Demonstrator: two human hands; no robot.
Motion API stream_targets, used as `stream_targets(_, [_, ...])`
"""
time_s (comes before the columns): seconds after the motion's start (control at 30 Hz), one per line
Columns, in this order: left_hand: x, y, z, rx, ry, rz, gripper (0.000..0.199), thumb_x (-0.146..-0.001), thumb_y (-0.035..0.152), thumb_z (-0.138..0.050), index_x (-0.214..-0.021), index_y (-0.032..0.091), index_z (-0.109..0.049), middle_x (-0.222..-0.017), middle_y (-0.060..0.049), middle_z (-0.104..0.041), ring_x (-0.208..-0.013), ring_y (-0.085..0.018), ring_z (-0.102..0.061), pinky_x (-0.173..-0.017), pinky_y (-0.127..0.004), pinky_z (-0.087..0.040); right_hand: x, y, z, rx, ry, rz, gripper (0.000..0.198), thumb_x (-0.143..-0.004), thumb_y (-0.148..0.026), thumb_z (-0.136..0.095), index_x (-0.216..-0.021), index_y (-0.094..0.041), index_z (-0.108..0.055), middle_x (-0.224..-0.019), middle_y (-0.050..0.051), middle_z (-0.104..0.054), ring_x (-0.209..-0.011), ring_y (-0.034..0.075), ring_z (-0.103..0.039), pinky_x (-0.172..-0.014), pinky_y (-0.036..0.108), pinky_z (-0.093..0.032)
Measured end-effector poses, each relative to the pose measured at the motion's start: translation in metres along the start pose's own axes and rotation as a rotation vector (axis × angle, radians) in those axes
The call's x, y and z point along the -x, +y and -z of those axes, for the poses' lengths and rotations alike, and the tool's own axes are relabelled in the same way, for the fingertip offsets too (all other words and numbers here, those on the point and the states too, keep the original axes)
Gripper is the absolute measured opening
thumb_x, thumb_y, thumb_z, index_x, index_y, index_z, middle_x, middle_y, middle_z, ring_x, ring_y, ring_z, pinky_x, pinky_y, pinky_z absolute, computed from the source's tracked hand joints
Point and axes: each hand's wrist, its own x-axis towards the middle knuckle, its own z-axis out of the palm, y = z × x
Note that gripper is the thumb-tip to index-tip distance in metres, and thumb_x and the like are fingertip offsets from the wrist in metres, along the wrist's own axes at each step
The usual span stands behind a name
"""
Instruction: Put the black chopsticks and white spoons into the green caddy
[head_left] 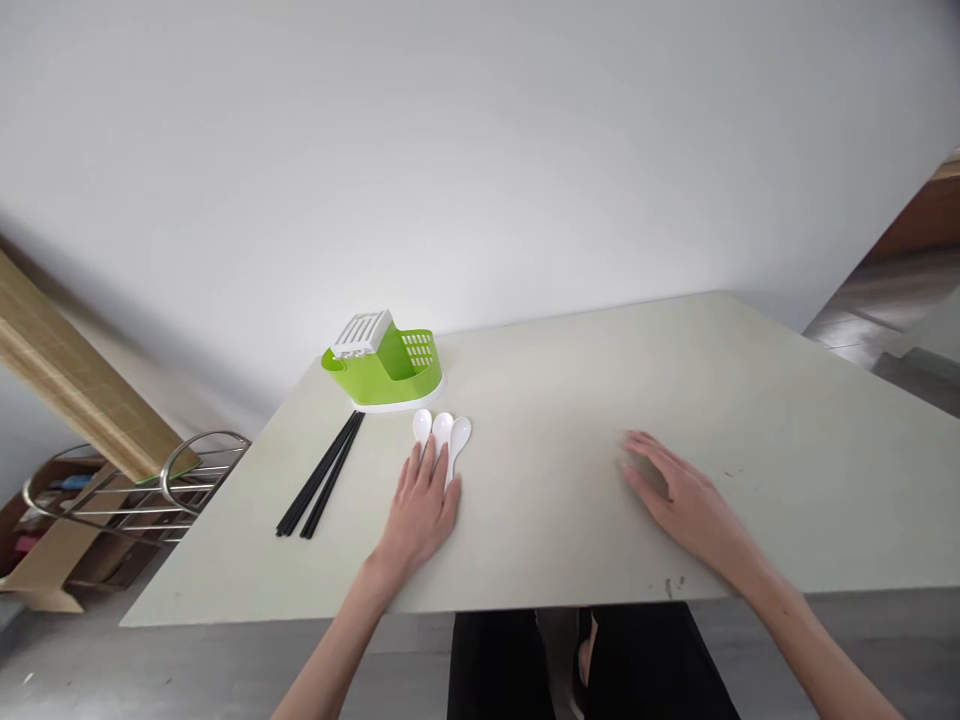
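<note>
Three white spoons lie side by side on the table, bowls pointing away from me. My left hand rests flat over their handles with its fingers stretched out, hiding most of the handles. To the left lie several black chopsticks in a narrow fan. Behind the spoons stands a green utensil holder with a white slotted top on its left part and a white base. My right hand is at the right side of the table, slightly blurred. Its thumb and fingers are apart and nothing is between them.
The pale table backs onto a white wall. At its left are a metal rack, a cardboard box and a long leaning board. My legs are below the front edge.
</note>
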Motion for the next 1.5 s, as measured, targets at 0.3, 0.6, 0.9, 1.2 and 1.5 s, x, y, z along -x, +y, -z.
stream_targets(0.3, [-0.038,0.145,-0.035,0.112,0.039,-0.073,0.061,-0.104,0.034,-0.041,-0.162,0.017,-0.034,-0.171,-0.014,-0.03,-0.159,-0.037,-0.02,-0.126,-0.062,-0.029,0.002,0.012,-0.002,0.161,0.137,-0.018,0.059,-0.105,-0.057,-0.035,-0.152,-0.024,-0.05,-0.164,0.006,-0.046,-0.153,0.029,-0.039,-0.125,0.054,-0.035])
stream_targets(0.6, [-0.056,0.232,-0.059,0.257,0.013,-0.042,0.069,-0.103,0.039,-0.042,-0.166,0.014,-0.025,-0.172,-0.018,-0.024,-0.16,-0.043,-0.012,-0.127,-0.071,-0.019,0.001,0.011,-0.001,0.122,0.194,-0.024,0.056,-0.104,-0.054,-0.037,-0.15,-0.025,-0.052,-0.16,0.008,-0.051,-0.149,0.029,-0.044,-0.124,0.054,-0.037])
stream_targets(0.9, [-0.045,0.203,-0.025,0.323,0.043,-0.155,0.075,-0.104,0.055,-0.04,-0.166,0.017,-0.022,-0.173,-0.015,-0.02,-0.16,-0.041,-0.003,-0.127,-0.067,-0.026,0.003,0.013,0.004,0.097,0.138,-0.07,0.059,-0.105,-0.056,-0.035,-0.154,-0.025,-0.048,-0.162,0.007,-0.048,-0.15,0.032,-0.043,-0.12,0.057,-0.041])
stream_targets(1.2, [-0.01,-0.031,0.045,0.09,0.245,0.042,0.056,-0.104,0.053,-0.042,-0.151,0.023,-0.047,-0.163,-0.012,-0.045,-0.159,-0.035,-0.023,-0.126,-0.065,-0.026,0.007,0.016,0.003,0.135,0.147,-0.055,0.059,-0.104,-0.059,-0.038,-0.155,-0.03,-0.047,-0.162,0.003,-0.048,-0.149,0.033,-0.044,-0.118,0.057,-0.045])
stream_targets(1.5, [0.023,-0.188,0.077,0.025,-0.245,0.152,0.083,-0.098,0.071,-0.033,-0.164,0.021,-0.031,-0.17,-0.009,-0.031,-0.158,-0.035,-0.027,-0.126,-0.056,-0.027,0.008,0.017,0.002,0.146,0.12,-0.078,0.06,-0.104,-0.06,-0.037,-0.154,-0.029,-0.046,-0.163,0.003,-0.047,-0.151,0.033,-0.041,-0.118,0.058,-0.044])
